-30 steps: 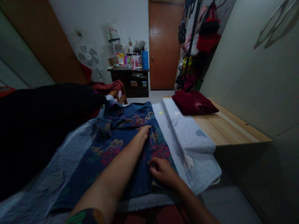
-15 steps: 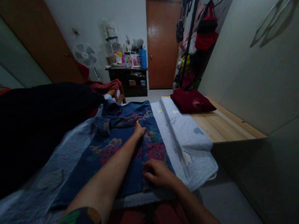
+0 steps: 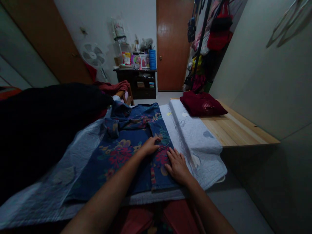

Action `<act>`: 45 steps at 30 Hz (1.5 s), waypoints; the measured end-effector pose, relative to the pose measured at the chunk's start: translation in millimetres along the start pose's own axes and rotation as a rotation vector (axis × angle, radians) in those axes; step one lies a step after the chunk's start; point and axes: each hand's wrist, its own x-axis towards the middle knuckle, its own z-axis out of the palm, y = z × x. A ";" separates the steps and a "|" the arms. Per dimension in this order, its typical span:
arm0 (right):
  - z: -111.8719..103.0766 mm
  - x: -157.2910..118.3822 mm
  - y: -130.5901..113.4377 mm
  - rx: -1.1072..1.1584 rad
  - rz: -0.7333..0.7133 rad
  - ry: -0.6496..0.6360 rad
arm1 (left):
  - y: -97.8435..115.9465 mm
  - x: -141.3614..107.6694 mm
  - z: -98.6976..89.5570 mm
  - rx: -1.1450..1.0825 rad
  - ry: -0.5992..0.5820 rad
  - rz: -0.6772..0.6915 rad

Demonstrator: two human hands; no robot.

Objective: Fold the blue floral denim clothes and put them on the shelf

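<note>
A dark blue garment with a floral print, apparently a denim shirt or jacket, lies spread on a quilted bed cover, one sleeve folded across its upper part. Over the garment's front, right of the middle, my left hand rests with thumb and fingers apart. My right hand lies flat along the garment's right edge, fingers spread. Neither hand grips the cloth visibly. The cover's pale quilted surface shows on the right.
A folded maroon garment sits on the wooden boards at right. Dark cloth is heaped on the left. Farther back are a fan, a dark cabinet and a door.
My left hand has come back toward me and slightly right over the garment. My right hand has moved right and forward, its curled fingers now spread flat. The view has shifted slightly.
</note>
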 end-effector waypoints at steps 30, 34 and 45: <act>3.0 -13.5 -4.6 -0.097 0.037 -0.017 | 25.3 -97.3 16.6 0.729 0.245 0.191; 5.4 -16.2 -5.3 -0.128 0.044 -0.022 | 22.0 -103.7 19.6 0.646 0.067 0.310; -14.1 20.1 -5.3 -0.107 -0.119 0.085 | 20.9 -101.7 20.2 0.459 0.042 0.263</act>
